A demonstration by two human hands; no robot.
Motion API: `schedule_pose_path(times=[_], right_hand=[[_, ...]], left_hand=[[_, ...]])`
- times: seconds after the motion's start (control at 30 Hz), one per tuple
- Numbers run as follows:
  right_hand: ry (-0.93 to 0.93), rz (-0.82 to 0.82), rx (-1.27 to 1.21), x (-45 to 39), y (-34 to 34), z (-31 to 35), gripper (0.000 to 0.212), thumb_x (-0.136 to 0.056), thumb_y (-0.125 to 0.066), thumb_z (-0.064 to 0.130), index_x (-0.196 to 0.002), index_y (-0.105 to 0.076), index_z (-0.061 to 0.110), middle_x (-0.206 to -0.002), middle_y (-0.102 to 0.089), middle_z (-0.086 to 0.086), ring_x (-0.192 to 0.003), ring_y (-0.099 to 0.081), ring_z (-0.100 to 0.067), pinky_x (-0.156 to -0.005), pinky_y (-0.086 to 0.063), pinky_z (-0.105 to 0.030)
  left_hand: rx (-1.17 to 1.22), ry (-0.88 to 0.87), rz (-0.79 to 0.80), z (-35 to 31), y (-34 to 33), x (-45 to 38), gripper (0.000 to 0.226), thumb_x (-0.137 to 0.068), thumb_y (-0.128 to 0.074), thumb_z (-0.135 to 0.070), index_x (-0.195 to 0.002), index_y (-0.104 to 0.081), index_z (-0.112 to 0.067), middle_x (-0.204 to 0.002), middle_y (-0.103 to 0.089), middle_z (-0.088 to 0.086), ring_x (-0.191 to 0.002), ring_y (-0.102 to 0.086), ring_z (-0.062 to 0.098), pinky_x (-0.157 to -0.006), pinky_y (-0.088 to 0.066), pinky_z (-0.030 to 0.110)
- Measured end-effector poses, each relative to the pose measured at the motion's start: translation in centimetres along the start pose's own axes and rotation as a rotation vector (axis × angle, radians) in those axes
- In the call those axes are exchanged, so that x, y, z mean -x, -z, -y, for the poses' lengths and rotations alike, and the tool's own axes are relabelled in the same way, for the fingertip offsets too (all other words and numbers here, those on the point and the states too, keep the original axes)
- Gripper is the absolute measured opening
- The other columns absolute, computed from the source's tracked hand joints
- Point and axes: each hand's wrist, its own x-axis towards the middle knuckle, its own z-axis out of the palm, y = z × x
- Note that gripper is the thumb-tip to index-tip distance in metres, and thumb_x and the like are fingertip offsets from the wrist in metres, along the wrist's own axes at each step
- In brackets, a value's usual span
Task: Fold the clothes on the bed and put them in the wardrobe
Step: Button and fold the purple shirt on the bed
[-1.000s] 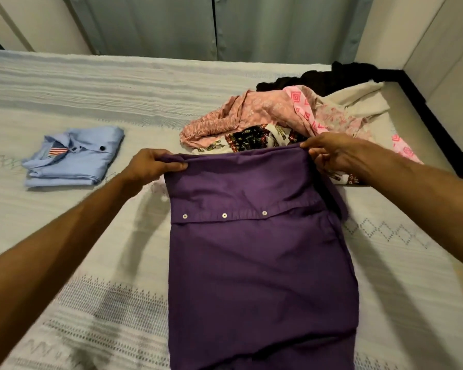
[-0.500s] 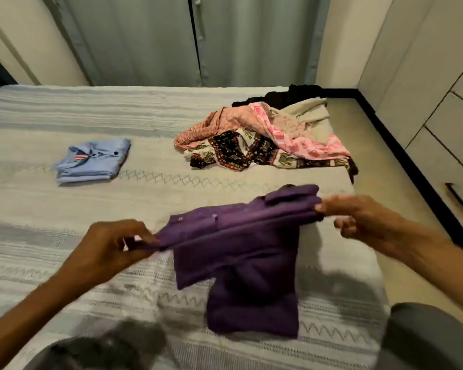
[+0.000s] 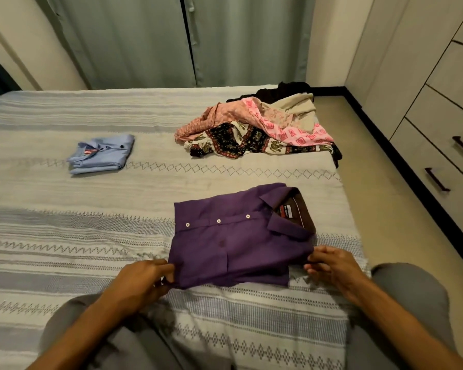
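A purple shirt point(image 3: 238, 236) lies folded flat on the bed point(image 3: 64, 236), collar to the right, three white buttons showing. My left hand point(image 3: 142, 281) pinches its near left corner. My right hand point(image 3: 332, 265) pinches its near right corner. A folded light blue shirt point(image 3: 102, 154) sits further back on the left. A heap of unfolded clothes point(image 3: 259, 129), pink, patterned, beige and black, lies at the far right of the bed.
The wardrobe point(image 3: 439, 116) with dark drawer handles runs along the right wall, across a strip of floor point(image 3: 380, 198). Grey-green curtains point(image 3: 171, 41) hang behind the bed. My knees in grey trousers rest on the bed's near edge.
The purple shirt hung lifted between my hands, its lower half draped on the bed; now it is folded over and lies flat, and both hands have moved to its near corners.
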Motion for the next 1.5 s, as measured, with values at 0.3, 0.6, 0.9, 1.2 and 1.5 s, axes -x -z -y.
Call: schedule_pose_path(times=[0.3, 0.6, 0.9, 1.2, 1.5], right_hand=[[-0.025, 0.032, 0.177, 2.2, 2.2, -2.5, 0.009, -0.087, -0.068, -0.014, -0.095, -0.068, -0.009, -0.083, -0.069, -0.024, -0.064, -0.072, -0.025, -0.059, -0.063, -0.03], [0.162, -0.124, 0.503, 2.5, 1.6, -1.7, 0.018, -0.096, -0.071, 0.018, -0.112, -0.066, 0.011, -0.09, -0.076, -0.01, -0.07, -0.075, -0.025, -0.057, -0.06, -0.033], [0.667, 0.083, 1.046, -2.4, -9.1, 8.2, 0.013, -0.091, -0.075, 0.026, -0.101, -0.069, 0.023, -0.096, -0.071, 0.009, -0.086, -0.066, -0.006, -0.076, -0.049, -0.019], [-0.43, -0.015, -0.168, 8.3, -13.0, -8.1, 0.023, -0.085, -0.08, 0.019, -0.079, -0.067, 0.0, -0.07, -0.068, -0.018, -0.056, -0.063, -0.026, -0.054, -0.05, -0.031], [-0.174, -0.517, -0.72, 6.3, -20.5, -8.5, 0.047, -0.073, -0.087, 0.007, -0.115, -0.068, -0.002, -0.1, -0.08, -0.002, -0.091, -0.073, -0.018, -0.081, -0.055, -0.036]], left_hand=[[-0.118, 0.001, 0.215, -1.8, 0.3, 1.0, 0.018, -0.092, -0.063, -0.045, -0.109, -0.065, -0.039, -0.104, -0.066, -0.021, -0.093, -0.064, 0.001, -0.065, -0.034, 0.021], [0.435, 0.219, 0.186, -0.5, -0.5, 0.9, 0.044, -0.067, -0.087, -0.067, -0.088, -0.071, -0.031, -0.088, -0.072, -0.019, -0.081, -0.067, 0.0, -0.073, -0.053, 0.021], [0.67, 0.572, -0.501, -5.5, -4.1, -1.6, 0.044, -0.082, -0.08, -0.053, -0.111, -0.058, -0.027, -0.112, -0.06, -0.002, -0.109, -0.055, 0.018, -0.096, -0.046, 0.038], [0.504, 0.099, -0.107, -0.2, 1.9, -17.5, 0.081, -0.075, -0.083, -0.062, -0.14, -0.05, -0.026, -0.139, -0.053, -0.005, -0.124, -0.053, 0.013, -0.104, -0.048, 0.036], [0.434, 0.104, 0.638, -2.2, 4.3, -31.1, 0.056, -0.066, -0.093, -0.057, -0.11, -0.076, -0.028, -0.107, -0.078, -0.007, -0.097, -0.075, 0.016, -0.089, -0.062, 0.034]])
